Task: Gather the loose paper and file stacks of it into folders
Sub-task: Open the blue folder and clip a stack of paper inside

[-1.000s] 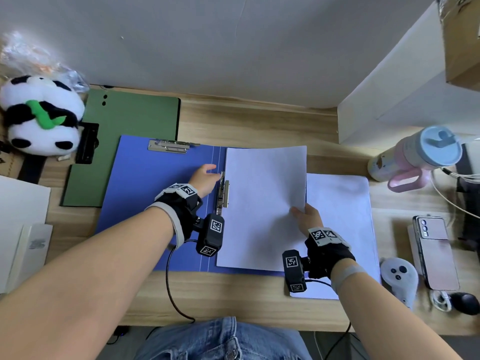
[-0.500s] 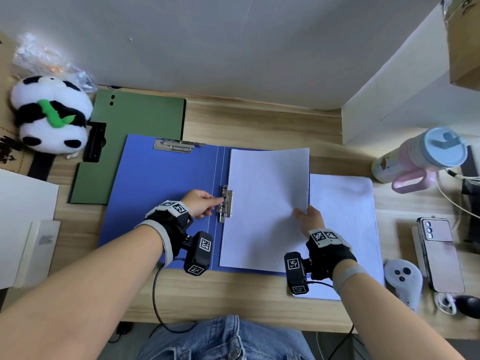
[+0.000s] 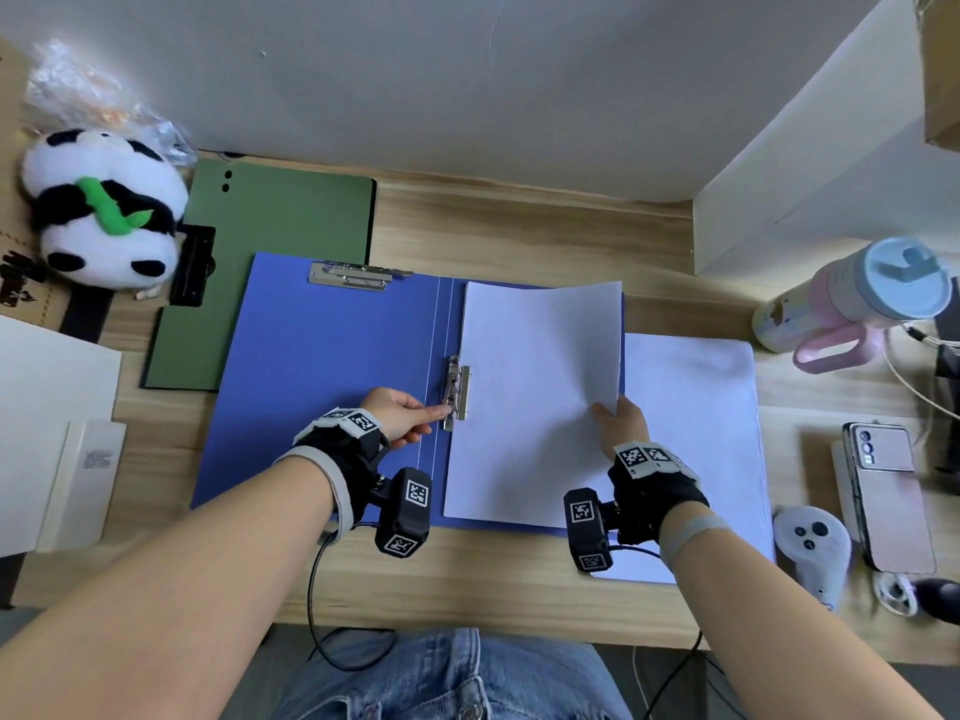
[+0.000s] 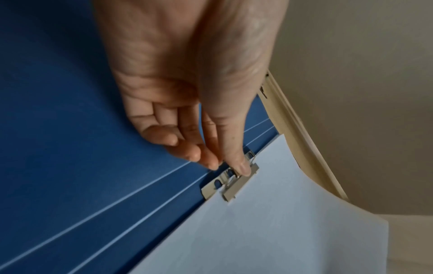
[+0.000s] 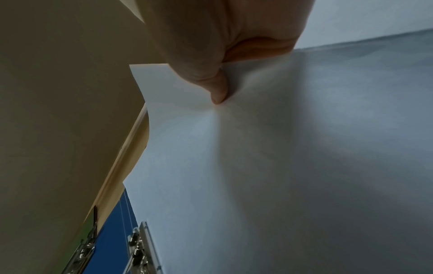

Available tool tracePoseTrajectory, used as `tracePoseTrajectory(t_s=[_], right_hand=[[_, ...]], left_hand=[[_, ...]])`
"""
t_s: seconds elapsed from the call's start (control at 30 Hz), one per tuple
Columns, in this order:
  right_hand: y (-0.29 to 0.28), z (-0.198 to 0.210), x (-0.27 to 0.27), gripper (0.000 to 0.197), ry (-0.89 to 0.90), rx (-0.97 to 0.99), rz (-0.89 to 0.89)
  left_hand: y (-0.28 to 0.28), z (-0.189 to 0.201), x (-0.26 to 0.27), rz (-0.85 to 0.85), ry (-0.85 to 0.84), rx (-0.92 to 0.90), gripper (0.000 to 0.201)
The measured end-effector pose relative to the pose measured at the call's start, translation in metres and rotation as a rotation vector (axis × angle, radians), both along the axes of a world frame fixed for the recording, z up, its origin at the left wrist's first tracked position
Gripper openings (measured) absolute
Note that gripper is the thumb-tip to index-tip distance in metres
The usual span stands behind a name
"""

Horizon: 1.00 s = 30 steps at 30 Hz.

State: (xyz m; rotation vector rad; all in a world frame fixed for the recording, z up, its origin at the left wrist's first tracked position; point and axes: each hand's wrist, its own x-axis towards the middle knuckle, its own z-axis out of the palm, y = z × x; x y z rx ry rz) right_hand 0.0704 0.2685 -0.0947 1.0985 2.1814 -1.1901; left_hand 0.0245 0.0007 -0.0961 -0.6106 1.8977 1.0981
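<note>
An open blue folder (image 3: 322, 376) lies flat on the wooden desk. A white paper stack (image 3: 535, 407) covers its right half, with the left edge under the metal clip (image 3: 457, 392) beside the spine. My left hand (image 3: 400, 415) pinches the near end of that clip; in the left wrist view the thumb lies on the clip (image 4: 234, 187) with the fingers curled beside it. My right hand (image 3: 621, 423) holds the stack's right edge, which is lifted a little. The right wrist view has the thumb (image 5: 218, 92) on top of the paper (image 5: 257, 166).
A second white paper stack (image 3: 696, 407) lies right of the folder, partly under my right wrist. A green folder (image 3: 280, 236) and a panda plush (image 3: 104, 210) sit at the back left. A pink bottle (image 3: 852, 298), a phone (image 3: 888, 496) and a controller (image 3: 810, 548) stand at the right.
My left hand slid toward me along the spine, from the clip's far end to its near end, and now pinches it. My right hand kept its hold on the paper's edge.
</note>
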Motion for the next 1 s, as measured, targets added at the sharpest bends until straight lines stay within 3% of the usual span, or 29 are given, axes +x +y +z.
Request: tracePoseTrajectory(t_s=[0.43,0.57,0.7,0.8,0.9,1.0], right_hand=[[-0.010,-0.007,0.003,0.032,0.031,0.144,0.058],[-0.007,-0.007,0.008,0.018,0.096,0.124,0.015],[-0.003,-0.001,0.013,0.022,0.150,0.100,0.076],[0.000,0.000,0.016,0.024,0.136,0.073,0.131],[0.013,0.002,0.019,0.034,0.226,0.070,-0.012],[0.047,0.007,0.027,0.034,0.291,0.162,-0.179]], left_hand=[[0.010,-0.005,0.010,-0.392,0.164,-0.344,0.057],[0.010,-0.003,0.010,-0.371,0.144,-0.319,0.054],[0.012,0.007,0.007,-0.398,0.114,-0.347,0.050],[0.018,0.014,0.009,-0.416,0.197,-0.365,0.047],[0.028,0.018,0.006,-0.322,0.362,-0.345,0.040],[0.044,0.020,0.002,-0.233,0.408,-0.267,0.037]])
